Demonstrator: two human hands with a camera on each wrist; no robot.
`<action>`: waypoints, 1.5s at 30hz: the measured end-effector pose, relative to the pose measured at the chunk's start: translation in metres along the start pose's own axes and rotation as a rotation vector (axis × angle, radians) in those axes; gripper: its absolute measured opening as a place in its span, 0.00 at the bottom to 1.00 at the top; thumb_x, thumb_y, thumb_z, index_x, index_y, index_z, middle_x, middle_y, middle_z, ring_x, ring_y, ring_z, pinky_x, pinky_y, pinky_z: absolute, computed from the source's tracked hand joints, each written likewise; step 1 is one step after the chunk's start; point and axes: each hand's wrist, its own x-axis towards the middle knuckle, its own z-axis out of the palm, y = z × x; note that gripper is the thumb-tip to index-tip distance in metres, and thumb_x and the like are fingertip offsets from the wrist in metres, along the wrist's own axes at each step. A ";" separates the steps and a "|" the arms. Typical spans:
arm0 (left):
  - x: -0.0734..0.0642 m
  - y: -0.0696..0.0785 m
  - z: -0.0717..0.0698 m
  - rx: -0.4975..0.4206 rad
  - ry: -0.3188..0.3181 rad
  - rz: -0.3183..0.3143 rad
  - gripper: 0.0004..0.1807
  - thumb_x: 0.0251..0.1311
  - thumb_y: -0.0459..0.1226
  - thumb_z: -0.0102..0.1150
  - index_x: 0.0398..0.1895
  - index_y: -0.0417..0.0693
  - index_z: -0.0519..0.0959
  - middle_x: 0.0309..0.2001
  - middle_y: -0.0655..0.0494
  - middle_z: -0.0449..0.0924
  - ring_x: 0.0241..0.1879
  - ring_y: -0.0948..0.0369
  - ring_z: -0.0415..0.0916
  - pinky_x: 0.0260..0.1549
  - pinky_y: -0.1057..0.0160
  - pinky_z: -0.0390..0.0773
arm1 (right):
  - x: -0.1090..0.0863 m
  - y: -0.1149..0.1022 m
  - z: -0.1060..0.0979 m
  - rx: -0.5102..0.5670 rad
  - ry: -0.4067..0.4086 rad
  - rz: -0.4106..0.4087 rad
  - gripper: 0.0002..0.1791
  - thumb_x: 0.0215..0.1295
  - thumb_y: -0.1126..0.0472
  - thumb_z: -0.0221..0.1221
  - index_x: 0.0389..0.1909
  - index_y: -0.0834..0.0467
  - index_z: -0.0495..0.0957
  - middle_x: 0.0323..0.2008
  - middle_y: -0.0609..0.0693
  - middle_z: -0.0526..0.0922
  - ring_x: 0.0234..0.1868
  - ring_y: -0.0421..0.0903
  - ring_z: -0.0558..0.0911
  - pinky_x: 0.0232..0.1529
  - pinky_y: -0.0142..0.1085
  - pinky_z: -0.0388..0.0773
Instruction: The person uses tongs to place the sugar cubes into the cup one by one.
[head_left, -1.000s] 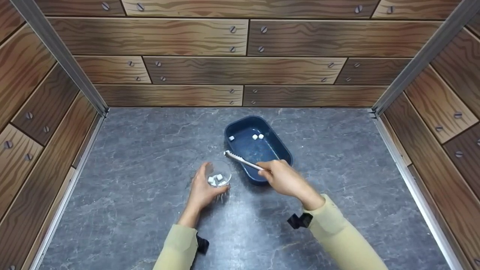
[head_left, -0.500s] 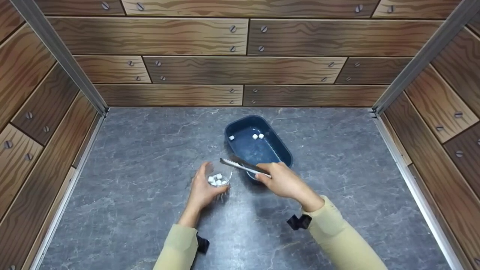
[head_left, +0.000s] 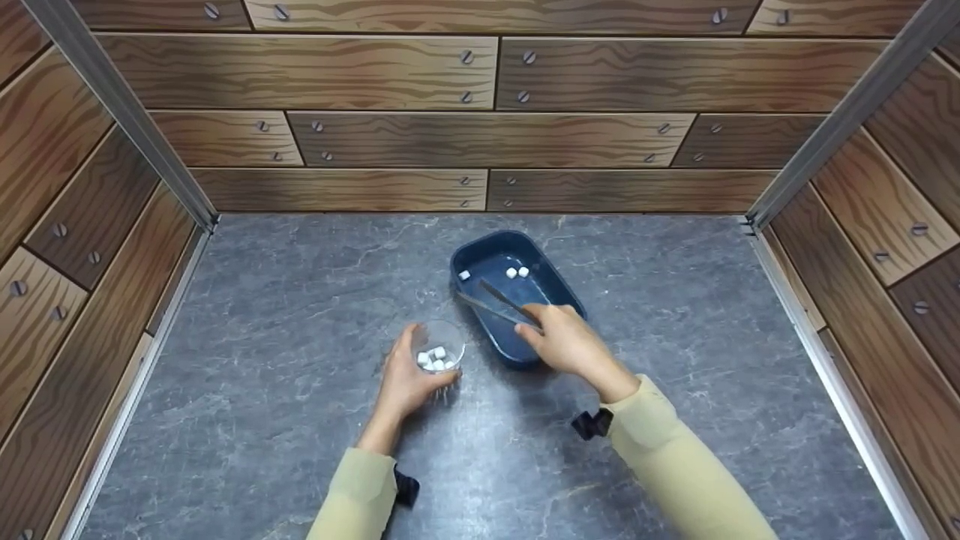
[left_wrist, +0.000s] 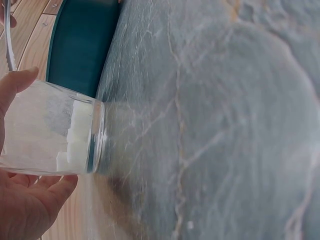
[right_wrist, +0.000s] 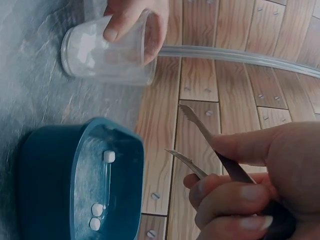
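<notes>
My left hand (head_left: 405, 382) grips a clear glass cup (head_left: 439, 349) standing on the grey stone table (head_left: 285, 337); several white cubes (head_left: 433, 358) lie in it. The cup (left_wrist: 55, 132) and its cubes (left_wrist: 75, 135) fill the left wrist view, with my left hand (left_wrist: 22, 200) curled round it. My right hand (head_left: 566, 341) holds metal tongs (head_left: 499, 300) with their arms apart and empty, over the dark blue tray (head_left: 559, 289). Three white cubes (head_left: 516, 271) lie at the tray's far end. In the right wrist view the tongs (right_wrist: 200, 145) point past the tray (right_wrist: 55, 175) and its cubes (right_wrist: 100, 210) toward the cup (right_wrist: 107, 47).
Wood-pattern walls (head_left: 480, 112) close the table in at the back and both sides, with metal rails (head_left: 825, 360) along the edges. Bare grey tabletop lies left, right and in front of the tray.
My right hand swung the tongs from above the cup's rim back over the blue tray, and their arms have spread apart. The left hand and cup stayed put.
</notes>
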 end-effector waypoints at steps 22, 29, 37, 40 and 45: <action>0.000 -0.002 0.001 -0.025 0.004 0.026 0.54 0.30 0.43 0.83 0.66 0.39 0.66 0.59 0.43 0.75 0.57 0.46 0.72 0.58 0.49 0.69 | 0.064 0.022 0.010 -0.212 0.003 0.176 0.14 0.71 0.53 0.57 0.37 0.62 0.79 0.25 0.54 0.78 0.26 0.50 0.77 0.29 0.45 0.75; 0.000 -0.001 0.000 -0.016 0.015 0.028 0.55 0.29 0.43 0.83 0.66 0.38 0.66 0.58 0.42 0.75 0.56 0.44 0.73 0.57 0.47 0.70 | 0.076 0.025 0.015 -0.232 -0.022 0.196 0.15 0.71 0.53 0.57 0.35 0.63 0.79 0.24 0.54 0.79 0.24 0.49 0.78 0.26 0.43 0.75; 0.001 -0.003 0.001 -0.032 0.005 0.043 0.53 0.31 0.43 0.82 0.65 0.39 0.67 0.58 0.43 0.76 0.57 0.47 0.73 0.58 0.50 0.70 | 0.085 0.023 0.021 -0.292 -0.020 0.172 0.14 0.71 0.55 0.57 0.34 0.63 0.80 0.30 0.56 0.80 0.28 0.51 0.80 0.29 0.46 0.78; 0.001 -0.003 0.002 -0.025 0.009 0.045 0.53 0.30 0.43 0.82 0.65 0.39 0.67 0.58 0.43 0.76 0.56 0.46 0.73 0.58 0.50 0.70 | 0.088 0.024 0.023 -0.301 -0.020 0.161 0.13 0.70 0.56 0.57 0.34 0.62 0.80 0.33 0.58 0.81 0.29 0.52 0.81 0.31 0.46 0.79; 0.001 -0.004 0.002 -0.023 0.013 0.041 0.54 0.30 0.43 0.83 0.65 0.39 0.66 0.58 0.43 0.76 0.56 0.46 0.73 0.58 0.50 0.70 | 0.093 0.023 0.028 -0.297 -0.036 0.158 0.13 0.71 0.56 0.56 0.34 0.63 0.80 0.33 0.58 0.81 0.30 0.51 0.80 0.31 0.45 0.79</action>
